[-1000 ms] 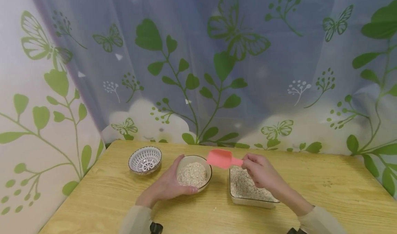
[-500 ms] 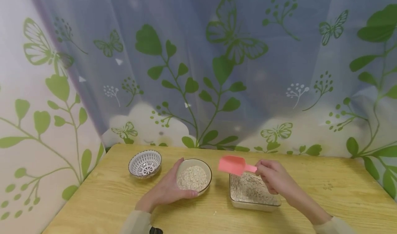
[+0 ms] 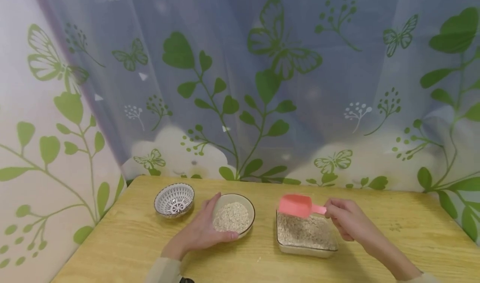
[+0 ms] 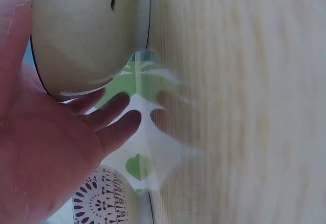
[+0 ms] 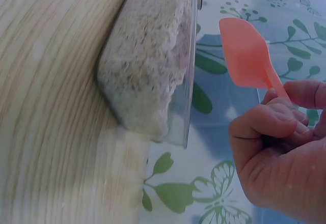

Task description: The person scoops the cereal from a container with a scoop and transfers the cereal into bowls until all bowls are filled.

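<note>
On my head view: one pink scoop [image 3: 295,205], raised above the far part of the rectangular container [image 3: 305,251], apart from its flakes [image 3: 308,235]; long axis left to right, blade to the left, handle pinched between thumb and curled fingers of the right hand [image 3: 348,221]; this hand is the nearer to the container, which lies below and to the left of it; one cream bowl [image 3: 233,198] of flakes, left of the container, held by the left hand [image 3: 200,231], thumb on the near side, fingers on the left; one patterned bowl [image 3: 174,199], far left.
</note>
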Demonstrator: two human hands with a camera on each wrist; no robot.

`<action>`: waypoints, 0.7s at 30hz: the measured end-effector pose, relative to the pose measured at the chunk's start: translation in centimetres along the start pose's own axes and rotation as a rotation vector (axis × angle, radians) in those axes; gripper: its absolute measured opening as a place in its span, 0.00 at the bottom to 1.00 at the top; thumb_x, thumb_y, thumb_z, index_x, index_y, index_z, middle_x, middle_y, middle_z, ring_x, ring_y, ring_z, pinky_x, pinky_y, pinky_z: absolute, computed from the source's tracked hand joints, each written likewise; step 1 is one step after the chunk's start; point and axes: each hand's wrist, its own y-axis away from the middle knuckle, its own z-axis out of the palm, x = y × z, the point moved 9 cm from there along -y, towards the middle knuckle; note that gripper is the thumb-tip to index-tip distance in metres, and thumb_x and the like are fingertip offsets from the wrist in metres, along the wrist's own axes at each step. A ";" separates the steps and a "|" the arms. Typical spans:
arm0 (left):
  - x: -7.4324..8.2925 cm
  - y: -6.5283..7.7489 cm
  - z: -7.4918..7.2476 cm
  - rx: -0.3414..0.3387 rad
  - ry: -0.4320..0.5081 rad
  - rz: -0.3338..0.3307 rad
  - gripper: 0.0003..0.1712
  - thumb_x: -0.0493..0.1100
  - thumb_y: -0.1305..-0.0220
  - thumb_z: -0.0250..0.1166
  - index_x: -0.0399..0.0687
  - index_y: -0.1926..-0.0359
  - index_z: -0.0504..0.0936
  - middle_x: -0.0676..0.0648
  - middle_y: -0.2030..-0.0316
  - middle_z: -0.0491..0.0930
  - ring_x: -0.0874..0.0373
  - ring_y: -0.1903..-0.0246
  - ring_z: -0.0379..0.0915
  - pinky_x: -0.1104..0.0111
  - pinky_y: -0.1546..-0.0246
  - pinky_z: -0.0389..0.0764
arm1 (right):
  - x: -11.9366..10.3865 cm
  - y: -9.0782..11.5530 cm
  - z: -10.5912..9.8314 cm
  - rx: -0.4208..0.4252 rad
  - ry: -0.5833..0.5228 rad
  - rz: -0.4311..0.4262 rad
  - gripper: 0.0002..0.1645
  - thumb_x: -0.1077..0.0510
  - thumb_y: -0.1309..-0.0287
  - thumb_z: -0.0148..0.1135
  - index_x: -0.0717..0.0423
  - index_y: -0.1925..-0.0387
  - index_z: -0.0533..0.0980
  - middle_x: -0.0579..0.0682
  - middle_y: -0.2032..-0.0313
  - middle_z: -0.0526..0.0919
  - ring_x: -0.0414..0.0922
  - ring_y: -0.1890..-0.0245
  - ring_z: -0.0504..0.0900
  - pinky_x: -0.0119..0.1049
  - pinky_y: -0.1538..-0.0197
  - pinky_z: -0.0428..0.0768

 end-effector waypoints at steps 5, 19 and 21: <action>0.4 0.2 0.2 0.016 -0.049 0.036 0.74 0.77 0.55 0.73 0.53 0.17 0.45 0.35 0.21 0.50 0.32 0.26 0.57 0.33 0.32 0.65 | 1.1 0.4 -1.0 0.006 0.037 0.017 0.10 0.58 0.30 0.48 0.56 0.69 0.69 0.39 0.85 0.54 0.36 0.86 0.49 0.27 0.82 0.53; 4.7 0.5 -1.4 0.132 -0.218 0.167 0.72 0.80 0.55 0.70 0.58 0.17 0.48 0.43 0.20 0.53 0.40 0.23 0.53 0.38 0.28 0.63 | 0.6 1.8 -3.4 0.103 0.375 -0.029 0.13 0.55 0.27 0.47 0.57 0.67 0.72 0.43 0.81 0.60 0.37 0.84 0.56 0.32 0.79 0.62; 5.9 0.6 -1.4 0.147 -0.228 0.204 0.71 0.79 0.55 0.71 0.57 0.18 0.49 0.43 0.21 0.55 0.41 0.23 0.54 0.40 0.27 0.64 | 0.2 2.2 -3.6 0.126 0.467 -0.058 0.12 0.56 0.29 0.48 0.56 0.67 0.73 0.43 0.81 0.63 0.38 0.82 0.59 0.33 0.77 0.64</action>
